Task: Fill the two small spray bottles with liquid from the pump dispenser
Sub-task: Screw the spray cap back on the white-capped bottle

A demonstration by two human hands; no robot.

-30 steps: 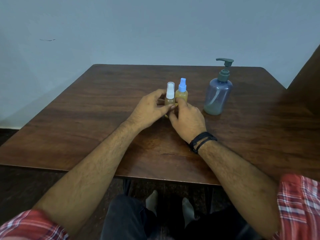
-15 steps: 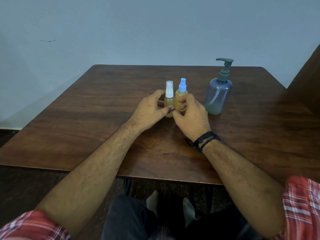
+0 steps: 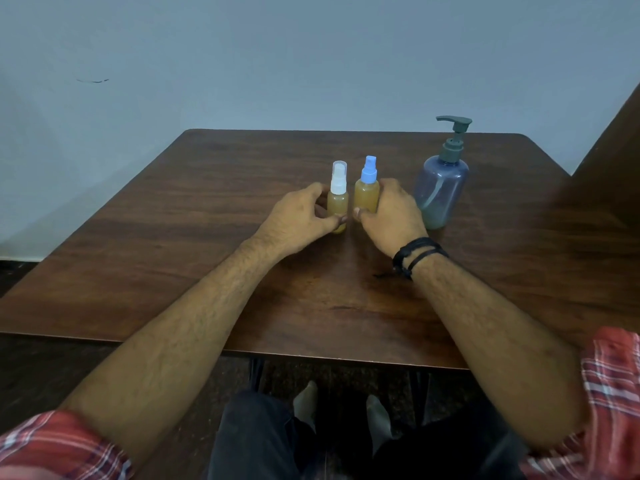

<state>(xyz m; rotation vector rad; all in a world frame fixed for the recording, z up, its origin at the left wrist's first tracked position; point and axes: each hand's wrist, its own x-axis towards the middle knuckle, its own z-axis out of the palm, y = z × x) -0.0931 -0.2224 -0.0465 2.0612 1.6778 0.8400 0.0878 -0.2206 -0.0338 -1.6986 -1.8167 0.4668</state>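
Dark wooden tabletop (image 3: 207, 237) against a pale blue wall carries two small spray bottles upright near its middle. Left hand (image 3: 298, 216) grips the white-capped bottle (image 3: 337, 206), fingers curled round it; right hand (image 3: 391, 216) grips the blue-capped bottle (image 3: 365, 199) likewise. Grey pump dispenser (image 3: 441, 188) stands just right, toward the far edge.

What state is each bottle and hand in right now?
Small white-capped spray bottle: upright, capped, holding yellowish liquid.
Small blue-capped spray bottle: upright, capped, holding yellowish liquid.
Translucent purple pump dispenser: upright, untouched, pump on.
Left hand: grips white-capped bottle.
Right hand: grips blue-capped bottle.
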